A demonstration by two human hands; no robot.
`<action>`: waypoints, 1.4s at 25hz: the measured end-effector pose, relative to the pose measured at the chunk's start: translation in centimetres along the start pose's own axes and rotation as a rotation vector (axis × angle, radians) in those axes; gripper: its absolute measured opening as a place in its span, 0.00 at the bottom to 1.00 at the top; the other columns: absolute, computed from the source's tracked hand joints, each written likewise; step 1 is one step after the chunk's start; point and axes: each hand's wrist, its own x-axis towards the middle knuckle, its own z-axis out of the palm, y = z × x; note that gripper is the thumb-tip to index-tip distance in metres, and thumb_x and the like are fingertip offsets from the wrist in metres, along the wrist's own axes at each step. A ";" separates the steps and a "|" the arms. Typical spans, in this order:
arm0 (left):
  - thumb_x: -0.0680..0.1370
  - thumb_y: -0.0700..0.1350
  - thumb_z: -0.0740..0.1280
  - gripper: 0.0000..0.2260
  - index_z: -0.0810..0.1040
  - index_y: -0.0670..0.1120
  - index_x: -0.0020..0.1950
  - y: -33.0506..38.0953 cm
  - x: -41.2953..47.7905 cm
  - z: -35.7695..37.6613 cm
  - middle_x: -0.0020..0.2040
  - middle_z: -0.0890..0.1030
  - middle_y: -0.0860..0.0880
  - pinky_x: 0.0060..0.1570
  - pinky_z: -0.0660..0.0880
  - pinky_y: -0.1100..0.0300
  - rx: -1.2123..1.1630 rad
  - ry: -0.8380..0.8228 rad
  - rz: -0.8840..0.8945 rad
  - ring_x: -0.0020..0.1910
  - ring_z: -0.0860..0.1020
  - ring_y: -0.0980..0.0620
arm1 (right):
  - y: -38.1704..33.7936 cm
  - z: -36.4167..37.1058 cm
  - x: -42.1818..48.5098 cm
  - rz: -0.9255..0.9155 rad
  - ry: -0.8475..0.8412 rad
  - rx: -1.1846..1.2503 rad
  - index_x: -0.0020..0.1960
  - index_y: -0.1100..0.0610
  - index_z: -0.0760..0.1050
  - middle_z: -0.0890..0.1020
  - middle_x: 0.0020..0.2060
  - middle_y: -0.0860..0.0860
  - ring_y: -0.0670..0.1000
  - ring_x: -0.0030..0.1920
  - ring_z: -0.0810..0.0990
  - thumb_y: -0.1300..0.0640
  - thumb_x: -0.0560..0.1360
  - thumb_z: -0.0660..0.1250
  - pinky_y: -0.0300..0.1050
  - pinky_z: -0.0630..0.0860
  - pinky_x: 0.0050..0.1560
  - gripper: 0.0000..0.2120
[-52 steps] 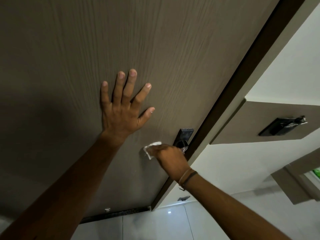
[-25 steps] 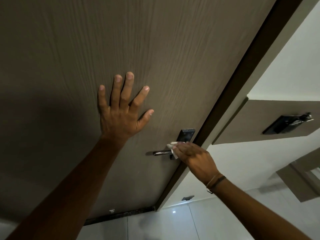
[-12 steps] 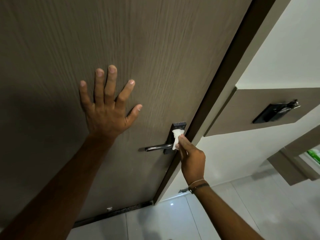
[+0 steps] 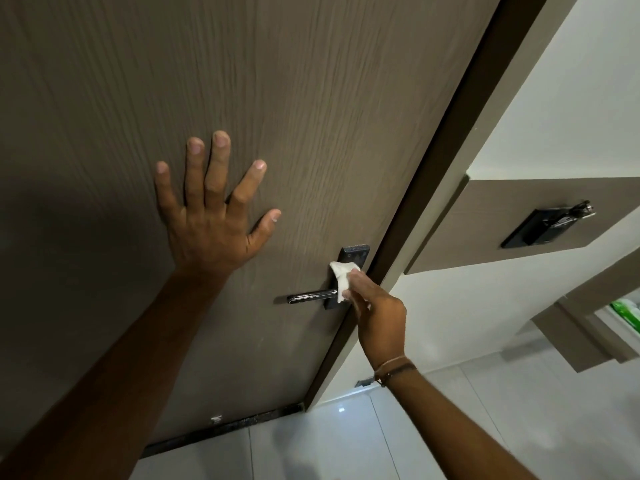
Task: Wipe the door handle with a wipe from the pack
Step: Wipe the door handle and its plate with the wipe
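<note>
A dark metal lever door handle (image 4: 310, 296) with a black backplate (image 4: 356, 253) sits near the right edge of the brown wood-grain door (image 4: 294, 98). My right hand (image 4: 377, 317) pinches a small crumpled white wipe (image 4: 343, 276) and presses it against the backplate where the lever joins it. My left hand (image 4: 211, 216) lies flat on the door with fingers spread, to the left of the handle and a little above it. The lever's left end is bare and shiny.
The dark door edge (image 4: 446, 161) runs diagonally to the right of the handle. Beyond it stand a white wall, a second brown door with a black handle plate (image 4: 543, 225), a green item (image 4: 627, 313) at the far right, and a pale tiled floor (image 4: 346, 445) below.
My right hand has moved the wipe from the lever's left part along to its base, then up onto the backplate. My left hand has stayed flat on the door.
</note>
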 end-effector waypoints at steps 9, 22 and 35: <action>0.81 0.69 0.61 0.39 0.55 0.55 0.88 0.1 -0.1 -0.1 0.90 0.49 0.46 0.87 0.43 0.37 0.004 -0.002 -0.012 0.89 0.48 0.43 | -0.9 2.5 -0.2 0.749 0.230 0.728 0.66 0.60 0.81 0.87 0.58 0.55 0.53 0.59 0.85 0.60 0.77 0.74 0.51 0.82 0.63 0.17; 0.80 0.67 0.63 0.39 0.55 0.56 0.88 0.3 0.6 -0.3 0.86 0.59 0.42 0.86 0.42 0.39 -0.019 0.019 -0.010 0.89 0.48 0.44 | 1.7 0.3 0.8 -0.542 -0.125 -0.394 0.65 0.62 0.81 0.84 0.63 0.61 0.62 0.63 0.83 0.66 0.66 0.82 0.60 0.73 0.68 0.28; 0.81 0.65 0.63 0.33 0.66 0.51 0.82 0.4 1.0 -0.6 0.80 0.66 0.37 0.79 0.56 0.31 -0.034 -0.038 -0.001 0.81 0.60 0.34 | 0.9 -1.1 4.0 -0.724 -0.328 -0.556 0.65 0.56 0.81 0.87 0.56 0.55 0.56 0.58 0.86 0.65 0.68 0.79 0.57 0.72 0.73 0.27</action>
